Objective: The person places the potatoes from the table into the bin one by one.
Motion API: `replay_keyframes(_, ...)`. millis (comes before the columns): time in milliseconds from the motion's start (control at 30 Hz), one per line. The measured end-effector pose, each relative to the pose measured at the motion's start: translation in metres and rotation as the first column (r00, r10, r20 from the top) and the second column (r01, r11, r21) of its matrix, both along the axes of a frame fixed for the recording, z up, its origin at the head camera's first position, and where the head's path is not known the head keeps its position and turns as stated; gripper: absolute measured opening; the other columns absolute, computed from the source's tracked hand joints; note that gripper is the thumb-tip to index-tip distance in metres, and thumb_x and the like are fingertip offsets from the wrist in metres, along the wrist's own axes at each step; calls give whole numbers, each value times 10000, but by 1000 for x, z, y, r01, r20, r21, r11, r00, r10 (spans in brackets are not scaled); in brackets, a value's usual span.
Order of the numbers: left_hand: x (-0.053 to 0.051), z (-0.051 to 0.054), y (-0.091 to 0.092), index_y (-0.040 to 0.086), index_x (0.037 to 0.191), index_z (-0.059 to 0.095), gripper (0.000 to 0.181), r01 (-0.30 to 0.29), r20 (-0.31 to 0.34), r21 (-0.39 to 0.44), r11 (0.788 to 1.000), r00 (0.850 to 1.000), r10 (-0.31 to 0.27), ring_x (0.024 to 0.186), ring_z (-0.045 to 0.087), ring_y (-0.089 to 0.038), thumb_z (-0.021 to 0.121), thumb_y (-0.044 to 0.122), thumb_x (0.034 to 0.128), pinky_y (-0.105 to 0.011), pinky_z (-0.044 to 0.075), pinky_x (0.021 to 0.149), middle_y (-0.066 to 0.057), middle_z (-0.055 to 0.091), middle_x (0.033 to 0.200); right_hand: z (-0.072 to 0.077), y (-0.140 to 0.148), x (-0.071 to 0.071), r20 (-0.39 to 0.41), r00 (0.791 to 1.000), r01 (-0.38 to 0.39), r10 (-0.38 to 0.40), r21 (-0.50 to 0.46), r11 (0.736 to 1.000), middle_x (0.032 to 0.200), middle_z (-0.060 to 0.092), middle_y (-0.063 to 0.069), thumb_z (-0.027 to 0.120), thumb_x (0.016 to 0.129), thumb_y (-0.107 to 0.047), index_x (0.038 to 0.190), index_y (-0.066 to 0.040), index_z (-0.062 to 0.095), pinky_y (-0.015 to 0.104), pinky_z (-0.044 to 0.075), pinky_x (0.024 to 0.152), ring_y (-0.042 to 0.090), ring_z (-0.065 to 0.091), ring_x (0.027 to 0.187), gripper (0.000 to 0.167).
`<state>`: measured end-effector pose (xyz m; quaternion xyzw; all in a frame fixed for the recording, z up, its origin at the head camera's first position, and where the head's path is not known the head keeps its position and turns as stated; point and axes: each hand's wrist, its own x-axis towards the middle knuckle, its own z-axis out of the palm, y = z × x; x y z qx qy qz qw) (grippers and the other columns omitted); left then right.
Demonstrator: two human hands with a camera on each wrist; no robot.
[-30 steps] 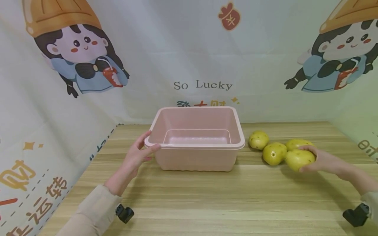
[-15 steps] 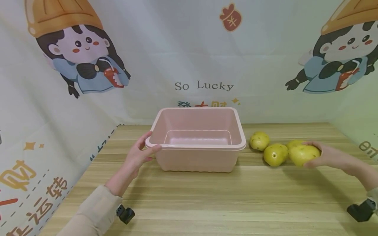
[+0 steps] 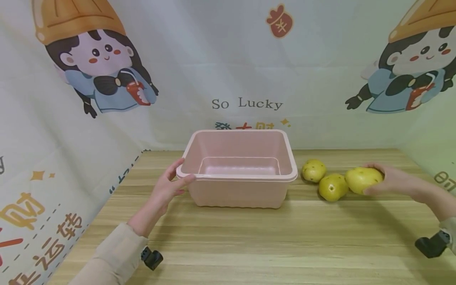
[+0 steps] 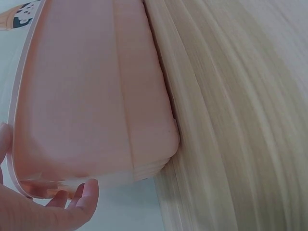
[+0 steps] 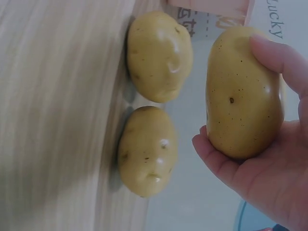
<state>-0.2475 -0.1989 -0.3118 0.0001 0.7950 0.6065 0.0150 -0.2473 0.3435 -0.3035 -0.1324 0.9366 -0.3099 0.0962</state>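
In the head view a pink bin (image 3: 236, 193) stands at mid-table, and my left hand (image 3: 167, 186) grips its near left corner, thumb and fingers about the rim. The left wrist view shows those fingers at the rim of the bin (image 4: 72, 96). My right hand (image 3: 395, 182) holds a yellow potato (image 3: 362, 180) above the table. In the right wrist view, thumb and fingers clasp the potato (image 5: 243, 96). Two more potatoes, a smaller one (image 3: 313, 171) and another (image 3: 333, 187), lie right of the bin. Whatever is behind the held potato is hidden in the head view.
The wooden table (image 3: 249, 245) reaches a printed cloth (image 3: 313, 79) hanging behind it. Cloth also hangs at the left and right sides. The bin's visible floor is bare. Black wrist devices (image 3: 152, 258) are on both sleeves.
My right hand has raised its potato from beside the others, and it now covers the potato behind it. My left hand remains at the bin's corner.
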Motion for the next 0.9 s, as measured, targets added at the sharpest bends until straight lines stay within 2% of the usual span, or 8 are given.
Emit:
replay_keyframes(133, 0, 0, -1, 206, 1464, 203, 742, 6, -2, 5, 1000, 1000, -6, 1179, 418, -271, 630, 241, 858, -381, 429, 885, -115, 283, 1472, 7, -3, -2, -26, 1000, -4, 4, 18, 1000, 1167, 468, 213, 670, 797, -199, 1301, 73, 307, 313, 417, 713, 153, 468, 888, 679)
replay_keyframes(267, 0, 0, -1, 212, 1465, 197, 747, 11, -2, 13, 1000, 1000, -11, 1190, 412, -280, 630, 248, 858, -418, 415, 916, -117, 266, 1480, 14, -4, -4, -30, 1000, -5, 6, 16, 1000, 1160, 469, 201, 670, 794, -194, 1298, 68, 309, 306, 417, 713, 149, 468, 882, 673)
replay_keyframes(567, 0, 1, 0, 227, 1467, 184, 759, 15, 5, 11, 1000, 1000, -15, 1213, 395, -293, 632, 265, 855, -434, 405, 930, -115, 241, 1491, 26, -9, -7, -54, 999, -4, 7, 51, 999, 1210, 453, 243, 674, 789, -220, 1324, 88, 285, 327, 434, 724, 214, 478, 930, 730)
replay_keyframes(900, 0, 0, 0, 220, 1465, 195, 754, 12, 7, 17, 1000, 1000, -12, 1222, 383, -291, 635, 262, 854, -438, 405, 924, -115, 231, 1495, 39, -14, -9, -60, 998, -10, 13, 48, 999, 1183, 475, 203, 670, 799, -224, 1312, 47, 306, 330, 435, 720, 193, 484, 906, 686)
